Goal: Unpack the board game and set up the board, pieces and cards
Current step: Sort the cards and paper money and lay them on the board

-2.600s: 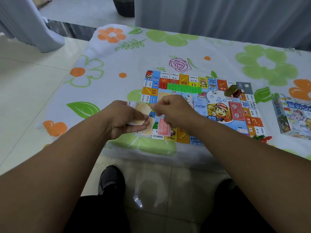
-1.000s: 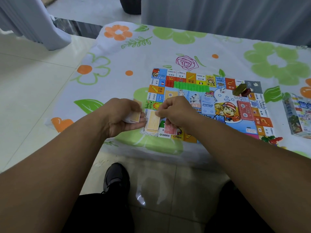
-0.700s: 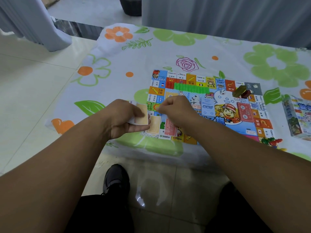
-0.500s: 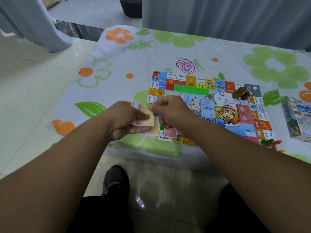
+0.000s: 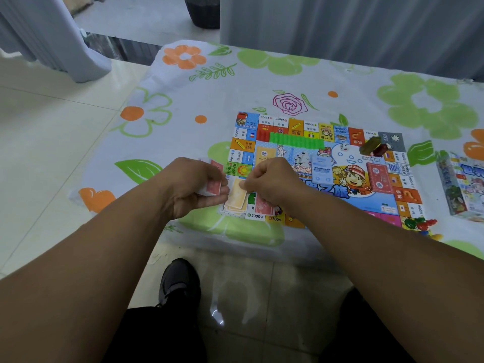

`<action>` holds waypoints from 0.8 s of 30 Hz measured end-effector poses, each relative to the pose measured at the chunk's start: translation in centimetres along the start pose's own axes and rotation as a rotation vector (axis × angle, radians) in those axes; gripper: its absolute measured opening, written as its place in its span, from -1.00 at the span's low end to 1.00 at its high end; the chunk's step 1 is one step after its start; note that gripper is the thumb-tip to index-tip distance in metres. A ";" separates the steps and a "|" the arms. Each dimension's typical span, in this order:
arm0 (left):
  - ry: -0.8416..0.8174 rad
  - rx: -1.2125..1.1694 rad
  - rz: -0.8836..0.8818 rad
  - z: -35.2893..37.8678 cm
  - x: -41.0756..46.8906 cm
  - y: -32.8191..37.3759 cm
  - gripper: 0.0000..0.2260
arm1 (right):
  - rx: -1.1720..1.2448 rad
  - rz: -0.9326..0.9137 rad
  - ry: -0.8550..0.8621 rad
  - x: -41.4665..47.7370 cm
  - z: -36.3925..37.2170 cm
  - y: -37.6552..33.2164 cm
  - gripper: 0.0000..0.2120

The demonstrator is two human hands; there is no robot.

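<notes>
The colourful game board (image 5: 340, 195) lies flat on the flowered tablecloth. My left hand (image 5: 191, 184) grips a small stack of paper notes (image 5: 213, 183), a red one on top. My right hand (image 5: 272, 182) pinches an orange note at the top of the orange pile (image 5: 235, 200) on the board's near left corner. A red pile (image 5: 263, 208) lies beside it, partly under my right hand. On the board also sit a blue card deck (image 5: 322, 170), a red card deck (image 5: 378, 174), a green row of pieces (image 5: 296, 140), a die (image 5: 344, 147) and small houses (image 5: 373, 148).
The game box (image 5: 463, 189) stands at the right edge of the table. Coloured pawns (image 5: 419, 224) lie off the board's near right corner. A grey chair leg (image 5: 65, 48) stands at the far left, and a curtain (image 5: 340, 27) hangs behind the table.
My right hand has drawn the orange note off the left-hand stack and carried it down onto the orange pile. A red note now tops the stack in my left hand.
</notes>
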State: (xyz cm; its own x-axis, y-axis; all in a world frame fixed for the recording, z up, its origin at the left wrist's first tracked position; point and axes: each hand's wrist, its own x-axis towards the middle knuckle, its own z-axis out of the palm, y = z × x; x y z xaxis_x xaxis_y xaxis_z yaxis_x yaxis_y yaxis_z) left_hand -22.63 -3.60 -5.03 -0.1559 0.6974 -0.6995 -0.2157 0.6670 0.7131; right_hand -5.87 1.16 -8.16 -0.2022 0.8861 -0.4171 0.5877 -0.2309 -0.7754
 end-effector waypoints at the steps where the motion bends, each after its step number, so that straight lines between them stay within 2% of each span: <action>1: -0.010 -0.005 -0.003 0.0 0.0 0.0 -0.91 | -0.036 -0.009 0.011 0.2 0.1 0.1 -0.82; 5: -0.047 -0.031 -0.010 0.1 -0.2 0.1 -0.83 | -0.052 -0.046 0.064 0.3 -0.1 0.1 -0.85; 10: -0.101 0.000 -0.010 0.9 -0.6 0.1 -0.78 | 0.154 -0.092 -0.002 -1.2 -0.9 -1.2 -0.73; 13: -0.114 0.015 0.012 1.6 -0.5 0.1 -0.77 | 0.187 -0.123 -0.061 -1.8 -1.2 -1.3 -0.81; 17: -0.130 0.042 0.007 2.5 -0.3 0.1 -0.76 | 0.189 -0.107 -0.032 -1.7 -2.1 -0.8 -0.90; 24: -0.073 0.061 -0.017 3.0 0.0 0.2 -0.92 | 0.084 0.021 0.020 -1.5 -4.4 1.0 -0.87</action>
State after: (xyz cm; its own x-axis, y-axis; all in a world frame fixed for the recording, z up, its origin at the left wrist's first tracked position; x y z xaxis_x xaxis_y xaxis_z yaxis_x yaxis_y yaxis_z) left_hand -19.76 -2.68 -4.78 -0.0814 0.7015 -0.7080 -0.1585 0.6922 0.7041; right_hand -1.51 1.40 -6.20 -0.1742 0.8886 -0.4242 0.5235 -0.2813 -0.8042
